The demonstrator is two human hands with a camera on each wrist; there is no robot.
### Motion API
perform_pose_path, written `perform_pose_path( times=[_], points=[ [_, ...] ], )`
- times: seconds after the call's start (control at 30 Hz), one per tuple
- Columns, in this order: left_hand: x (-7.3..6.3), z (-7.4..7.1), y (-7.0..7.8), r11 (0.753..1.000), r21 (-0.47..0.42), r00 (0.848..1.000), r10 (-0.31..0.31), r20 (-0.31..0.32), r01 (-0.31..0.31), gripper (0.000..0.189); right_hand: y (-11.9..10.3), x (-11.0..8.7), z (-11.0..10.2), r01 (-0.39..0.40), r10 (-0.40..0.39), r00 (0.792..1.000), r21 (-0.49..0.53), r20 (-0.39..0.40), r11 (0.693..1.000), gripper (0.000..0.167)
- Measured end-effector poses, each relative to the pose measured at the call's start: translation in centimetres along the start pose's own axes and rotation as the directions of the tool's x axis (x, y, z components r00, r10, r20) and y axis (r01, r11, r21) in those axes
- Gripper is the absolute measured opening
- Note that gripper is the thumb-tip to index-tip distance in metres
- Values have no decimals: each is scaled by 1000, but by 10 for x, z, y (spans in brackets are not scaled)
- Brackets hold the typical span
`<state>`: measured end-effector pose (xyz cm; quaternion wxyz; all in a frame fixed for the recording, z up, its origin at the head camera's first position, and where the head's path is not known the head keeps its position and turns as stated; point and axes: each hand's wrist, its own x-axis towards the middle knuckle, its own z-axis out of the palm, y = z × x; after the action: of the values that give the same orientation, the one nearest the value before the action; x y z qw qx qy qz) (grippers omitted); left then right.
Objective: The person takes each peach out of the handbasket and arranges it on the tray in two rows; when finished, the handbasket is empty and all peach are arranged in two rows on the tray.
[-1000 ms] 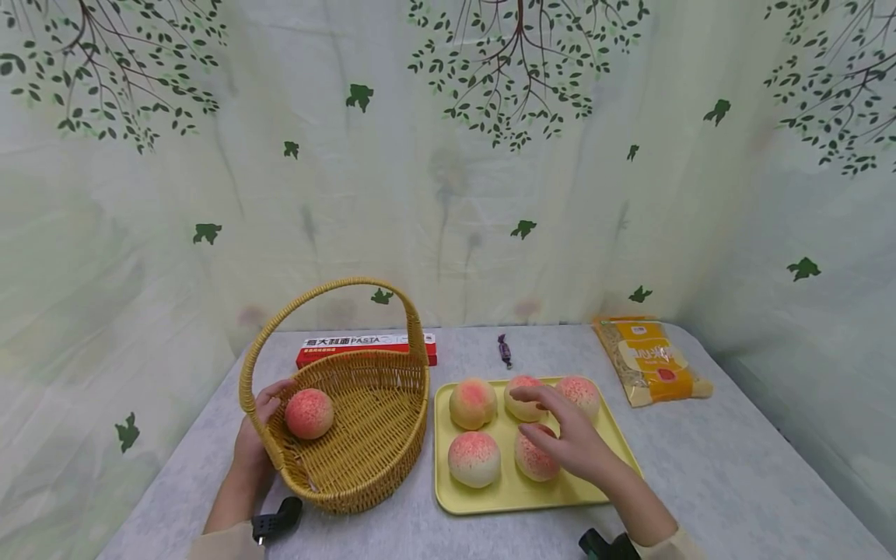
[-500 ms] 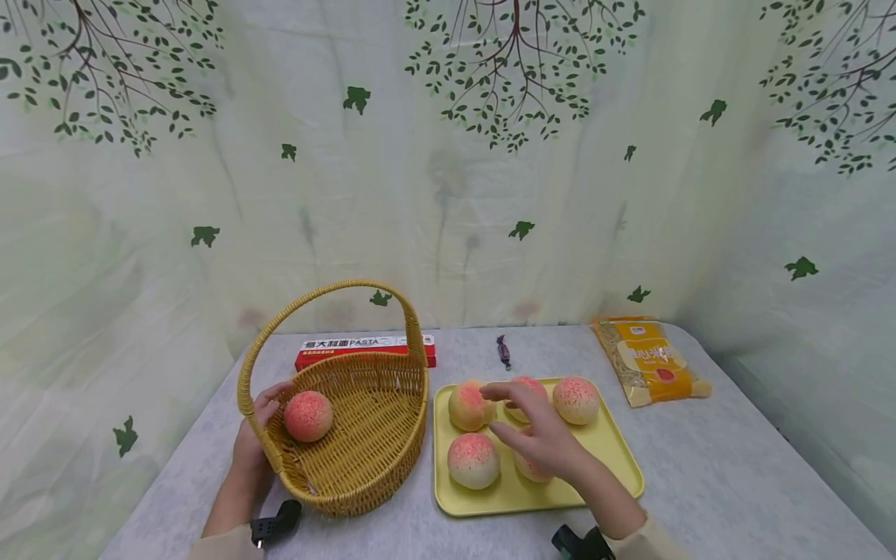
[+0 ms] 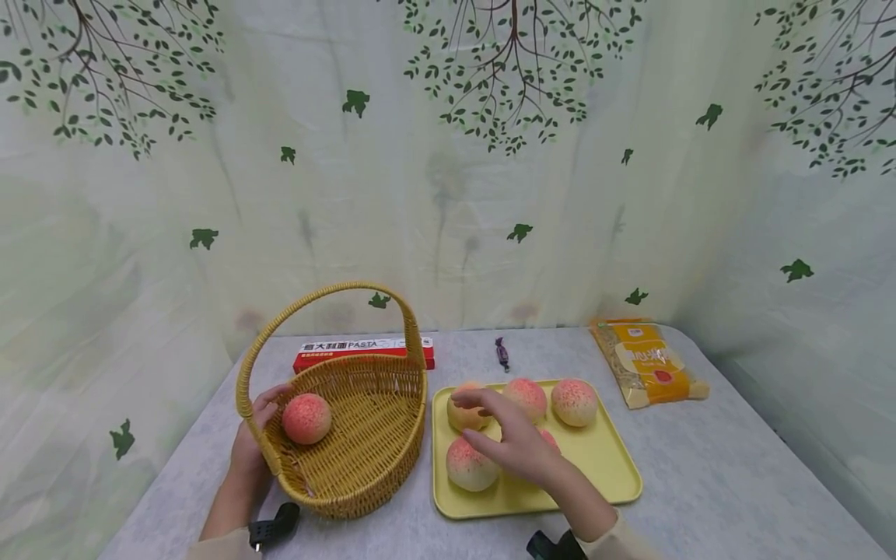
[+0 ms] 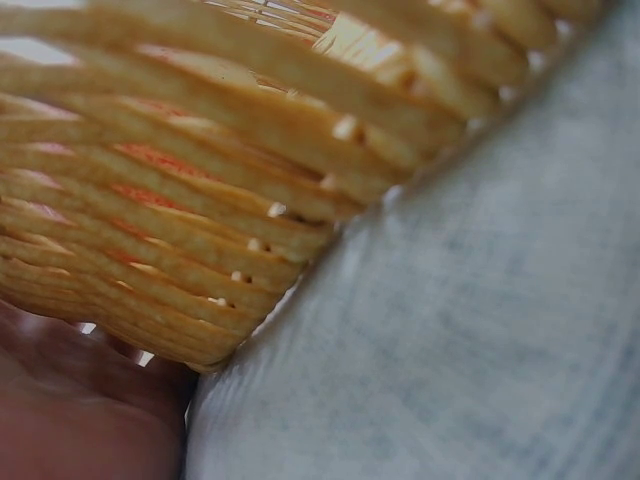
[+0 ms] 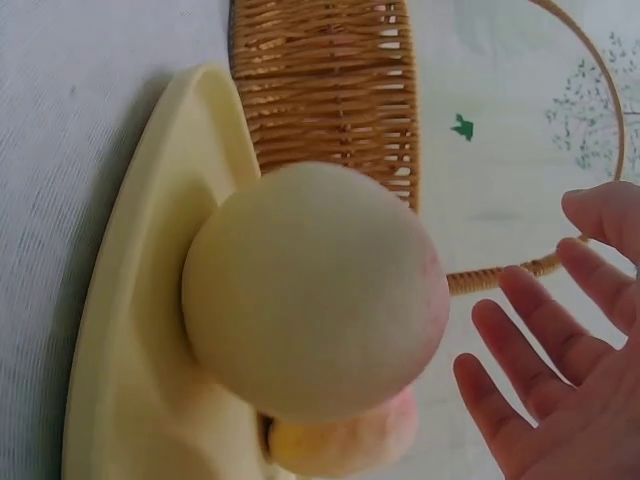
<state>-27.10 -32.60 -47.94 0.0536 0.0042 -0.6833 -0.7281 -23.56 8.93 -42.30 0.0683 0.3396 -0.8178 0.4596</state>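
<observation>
My left hand [image 3: 253, 443] grips the left rim of a wicker basket [image 3: 371, 435], below one foot of its arched handle. Inside the basket, at its left side, lies one pink peach [image 3: 306, 418]. My right hand [image 3: 514, 439] hovers over a yellow tray [image 3: 602, 474] with fingers spread and nothing in them. Close under it are the front-left peach [image 3: 467, 469] and the back-left peach [image 3: 462, 418], partly covered by the fingers. Another peach [image 3: 549, 441] is mostly hidden behind the hand. In the right wrist view, the spread fingers stand apart from the pale near peach [image 5: 315, 290].
Two more peaches, one back-middle [image 3: 526, 398] and one back-right [image 3: 575, 402], sit on the tray. Behind the basket lies a red pasta box [image 3: 322, 358]. A purple wrapped candy [image 3: 502, 354] and a yellow grain bag [image 3: 647, 362] lie towards the table's back.
My right hand has moved left across the tray, from the middle peaches to the left ones. The left hand stays at the basket's rim.
</observation>
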Motion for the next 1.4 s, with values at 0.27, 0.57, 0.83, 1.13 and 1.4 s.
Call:
perform_pose_path(
  times=[0.27, 0.57, 0.83, 1.13, 1.4],
  points=[
    [0, 1, 1, 1000, -13, 1000, 1, 6, -1, 48, -9, 7, 15, -60, 56, 996, 68, 71, 996, 43],
    [0, 0, 0, 999, -27, 1000, 17, 15, -17, 48, -16, 16, 31, -19, 12, 994, 65, 109, 998, 42],
    [0, 1, -2, 999, -39, 1000, 24, 11, -24, 47, -20, 27, 45, 38, -35, 991, -23, 130, 999, 42],
    [1, 1, 1, 1000, -5, 1000, -17, -3, 17, 48, -29, 36, 53, 31, -11, 982, -104, 189, 994, 40],
    [0, 1, -1, 1000, -8, 1000, -13, -8, 12, 48, -32, 41, 58, 39, -18, 980, -104, 198, 994, 39]
  ],
)
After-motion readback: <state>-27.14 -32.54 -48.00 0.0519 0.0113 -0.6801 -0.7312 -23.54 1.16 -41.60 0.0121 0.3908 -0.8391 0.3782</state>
